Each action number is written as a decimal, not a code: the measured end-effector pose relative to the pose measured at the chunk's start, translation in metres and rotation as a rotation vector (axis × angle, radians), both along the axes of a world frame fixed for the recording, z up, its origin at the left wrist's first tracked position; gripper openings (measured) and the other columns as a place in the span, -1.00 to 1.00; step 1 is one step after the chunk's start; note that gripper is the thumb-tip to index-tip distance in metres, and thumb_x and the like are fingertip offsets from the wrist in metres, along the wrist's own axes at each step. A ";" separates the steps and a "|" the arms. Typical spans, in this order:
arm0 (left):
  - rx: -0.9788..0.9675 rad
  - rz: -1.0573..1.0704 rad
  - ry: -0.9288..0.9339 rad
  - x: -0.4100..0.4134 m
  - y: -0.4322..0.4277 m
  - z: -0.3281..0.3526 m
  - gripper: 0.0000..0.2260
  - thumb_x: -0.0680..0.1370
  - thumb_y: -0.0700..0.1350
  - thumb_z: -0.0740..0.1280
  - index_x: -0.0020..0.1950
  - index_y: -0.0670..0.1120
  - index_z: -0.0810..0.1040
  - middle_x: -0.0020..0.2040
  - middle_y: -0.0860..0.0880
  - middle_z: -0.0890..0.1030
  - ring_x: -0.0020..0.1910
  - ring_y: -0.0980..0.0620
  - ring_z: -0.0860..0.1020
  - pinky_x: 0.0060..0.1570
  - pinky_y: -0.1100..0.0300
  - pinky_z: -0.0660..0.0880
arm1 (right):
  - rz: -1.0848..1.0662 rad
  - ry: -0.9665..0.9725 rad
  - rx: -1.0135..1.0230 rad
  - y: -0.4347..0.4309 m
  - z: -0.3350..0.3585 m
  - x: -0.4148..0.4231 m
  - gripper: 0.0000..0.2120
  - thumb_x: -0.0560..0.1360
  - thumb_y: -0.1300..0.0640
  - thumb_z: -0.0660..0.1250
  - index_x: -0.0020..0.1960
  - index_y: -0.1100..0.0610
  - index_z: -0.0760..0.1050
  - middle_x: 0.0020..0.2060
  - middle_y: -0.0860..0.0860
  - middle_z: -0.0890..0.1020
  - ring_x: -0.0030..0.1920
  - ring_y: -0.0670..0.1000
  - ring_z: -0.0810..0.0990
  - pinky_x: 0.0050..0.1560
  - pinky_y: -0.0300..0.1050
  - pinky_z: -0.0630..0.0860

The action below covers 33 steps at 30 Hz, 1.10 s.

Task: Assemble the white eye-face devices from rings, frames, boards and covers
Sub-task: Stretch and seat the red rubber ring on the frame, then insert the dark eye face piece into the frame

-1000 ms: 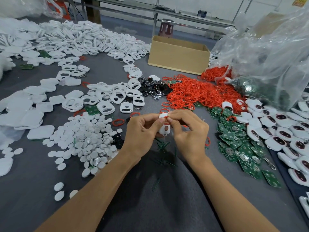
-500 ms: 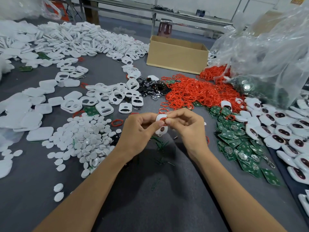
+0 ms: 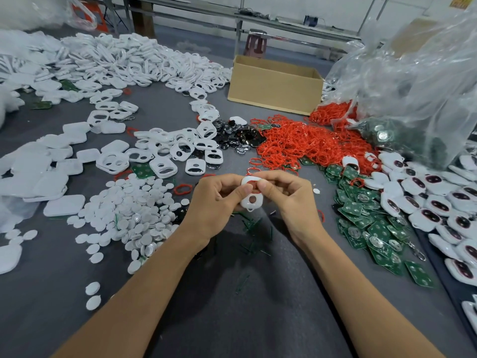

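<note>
Your left hand (image 3: 216,200) and right hand (image 3: 289,200) meet at the centre of the frame, just above the grey surface (image 3: 232,293). Between them they pinch one white frame (image 3: 251,200), with both sets of fingers curled and both thumbs pressed on its upper half. A red ring (image 3: 254,186) shows in the frame's upper opening between your thumb tips. The lower opening and a small loop at the bottom hang free.

The frame looks like thin moulded plastic: light, stiff and smooth, and likely to flex or crack at the narrow bridge between its openings. Hold it by the solid outer rim, not across that bridge. The ring looks soft and stretchy, so it will probably spring out of its seat unless a thumb pins one side while you work the other round.

Compared with a second ago, very little has changed. The hands are in the same central spot and the ring is still being worked at the same upper opening. The thumbs now sit closer together over it, and the frame is tipped slightly more towards you.
</note>
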State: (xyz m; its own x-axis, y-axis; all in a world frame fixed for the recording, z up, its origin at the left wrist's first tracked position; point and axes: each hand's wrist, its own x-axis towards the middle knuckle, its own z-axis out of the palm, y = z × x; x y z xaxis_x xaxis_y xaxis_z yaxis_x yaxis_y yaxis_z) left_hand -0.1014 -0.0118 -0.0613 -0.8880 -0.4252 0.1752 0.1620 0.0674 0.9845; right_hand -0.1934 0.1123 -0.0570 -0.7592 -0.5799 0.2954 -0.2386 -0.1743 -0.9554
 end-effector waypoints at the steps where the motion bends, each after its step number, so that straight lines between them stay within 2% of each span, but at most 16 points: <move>1: 0.043 0.017 -0.005 0.000 0.000 0.000 -0.85 0.56 -0.24 0.36 -0.07 -0.02 0.68 -0.19 -0.04 0.72 -0.18 0.04 0.68 -0.16 0.22 0.63 | 0.015 0.000 -0.002 -0.002 -0.001 0.002 -0.86 0.48 0.36 0.33 0.02 0.27 0.59 -0.19 0.06 0.68 -0.21 -0.09 0.63 -0.14 -0.28 0.54; 4: 0.050 0.065 -0.024 -0.002 0.000 -0.003 -0.87 0.56 -0.21 0.36 -0.08 -0.02 0.68 -0.19 -0.10 0.71 -0.19 -0.02 0.67 -0.10 0.07 0.64 | 0.010 0.026 0.035 -0.005 -0.002 0.005 -0.86 0.50 0.35 0.33 0.02 0.20 0.58 -0.24 0.18 0.62 -0.25 0.02 0.59 -0.22 -0.26 0.53; 6: 0.001 0.094 -0.037 -0.003 0.001 -0.005 -0.86 0.55 -0.20 0.37 -0.09 0.01 0.68 -0.19 -0.09 0.71 -0.18 -0.03 0.66 -0.03 -0.03 0.62 | -0.035 0.053 0.060 -0.006 -0.002 0.004 -0.86 0.48 0.37 0.35 -0.02 0.19 0.59 -0.33 0.17 0.57 -0.33 0.03 0.53 -0.33 -0.28 0.46; 10: -0.017 0.122 -0.036 -0.005 0.004 -0.005 -0.84 0.55 -0.20 0.39 -0.11 0.05 0.69 -0.20 -0.05 0.72 -0.18 -0.02 0.66 0.03 -0.13 0.60 | -0.082 0.077 0.074 -0.007 -0.002 0.003 -0.86 0.46 0.43 0.35 -0.03 0.27 0.60 -0.48 0.01 0.47 -0.47 -0.19 0.42 -0.40 -0.41 0.34; 12: -0.017 0.136 -0.044 -0.005 0.005 -0.006 -0.85 0.54 -0.20 0.39 -0.10 0.04 0.69 -0.20 -0.05 0.72 -0.17 -0.02 0.66 0.03 -0.13 0.60 | -0.099 0.080 0.076 -0.008 -0.002 0.003 -0.86 0.46 0.44 0.36 -0.03 0.29 0.60 -0.49 -0.03 0.47 -0.47 -0.21 0.42 -0.40 -0.41 0.34; 17: 0.033 0.129 -0.069 -0.006 0.007 -0.004 -0.87 0.56 -0.22 0.37 -0.07 -0.03 0.69 -0.19 -0.08 0.71 -0.19 0.03 0.63 0.00 -0.02 0.58 | -0.147 0.137 0.088 -0.007 -0.004 0.004 -0.87 0.45 0.40 0.39 -0.04 0.26 0.63 -0.45 -0.04 0.51 -0.43 -0.18 0.44 -0.36 -0.39 0.36; 20: -0.027 0.153 -0.088 -0.005 0.007 -0.003 -0.88 0.56 -0.20 0.36 -0.03 -0.05 0.69 -0.17 -0.02 0.71 -0.14 0.03 0.66 -0.03 0.12 0.57 | -0.122 0.131 0.105 -0.005 -0.004 0.005 -0.88 0.48 0.34 0.38 -0.03 0.20 0.63 -0.41 0.00 0.56 -0.38 -0.14 0.48 -0.32 -0.35 0.38; 23: -0.050 0.197 -0.092 -0.005 0.006 -0.004 -0.86 0.56 -0.22 0.34 -0.05 -0.05 0.69 -0.17 0.01 0.71 -0.15 0.08 0.66 -0.09 0.24 0.55 | -0.100 0.139 0.170 -0.005 0.000 0.005 -0.90 0.51 0.29 0.36 -0.04 0.16 0.64 -0.27 0.12 0.68 -0.27 -0.05 0.58 -0.21 -0.16 0.48; 26: -0.021 0.173 -0.112 -0.005 0.007 -0.001 -0.83 0.55 -0.23 0.36 -0.13 0.00 0.69 -0.21 -0.01 0.71 -0.27 0.14 0.62 -0.15 0.30 0.52 | -0.239 0.220 0.236 -0.007 0.013 0.001 -0.91 0.52 0.22 0.36 -0.05 0.15 0.65 -0.22 0.08 0.70 -0.24 0.08 0.61 -0.13 0.06 0.52; 28: 0.030 0.078 -0.140 -0.004 0.011 0.001 -0.86 0.53 -0.21 0.39 -0.16 -0.01 0.69 -0.26 -0.03 0.71 -0.32 0.14 0.58 -0.15 0.23 0.50 | -0.321 0.323 0.221 -0.009 0.030 0.002 -0.90 0.53 0.23 0.35 -0.06 0.12 0.65 -0.23 0.00 0.69 -0.25 0.05 0.62 -0.17 -0.03 0.54; 29: 0.031 0.032 -0.146 -0.004 0.013 0.002 -0.86 0.53 -0.21 0.40 -0.19 -0.02 0.68 -0.33 0.02 0.69 -0.36 0.17 0.55 -0.20 0.25 0.49 | -0.318 0.401 0.224 -0.012 0.040 0.005 -0.89 0.52 0.26 0.36 -0.07 0.11 0.65 -0.25 -0.06 0.67 -0.29 -0.06 0.60 -0.21 -0.15 0.51; 31: -0.115 0.023 -0.158 -0.003 0.017 0.002 -0.79 0.52 -0.24 0.40 -0.29 -0.03 0.63 -0.44 0.13 0.60 -0.46 0.28 0.43 -0.36 0.38 0.38 | -0.217 0.552 0.306 -0.025 0.059 0.018 -0.85 0.47 0.29 0.38 -0.09 0.07 0.66 -0.28 -0.16 0.65 -0.32 -0.22 0.56 -0.25 -0.38 0.42; 32: -0.208 0.067 -0.189 -0.003 0.021 0.002 -0.84 0.51 -0.26 0.39 -0.25 -0.10 0.64 -0.38 0.15 0.60 -0.44 0.28 0.41 -0.37 0.40 0.37 | -0.134 0.619 0.397 -0.036 0.067 0.026 -0.83 0.45 0.28 0.40 -0.11 0.03 0.66 -0.30 -0.18 0.64 -0.30 -0.24 0.56 -0.23 -0.39 0.43; 33: -0.264 0.107 -0.211 -0.001 0.023 0.001 -0.93 0.51 -0.29 0.37 -0.10 -0.19 0.65 -0.22 0.10 0.62 -0.35 0.30 0.43 -0.28 0.40 0.41 | -0.039 0.688 0.519 -0.048 0.071 0.035 -0.83 0.44 0.26 0.40 -0.12 0.00 0.66 -0.30 -0.17 0.65 -0.26 -0.23 0.58 -0.18 -0.34 0.48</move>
State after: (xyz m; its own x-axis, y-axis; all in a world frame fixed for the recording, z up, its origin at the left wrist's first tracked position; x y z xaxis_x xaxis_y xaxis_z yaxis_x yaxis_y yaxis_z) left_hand -0.1026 0.0108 -0.0601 -0.8692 -0.4823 0.1092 -0.0644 0.3294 0.9420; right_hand -0.1582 0.0646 0.0144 -0.5315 -0.7458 0.4015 -0.7899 0.2653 -0.5529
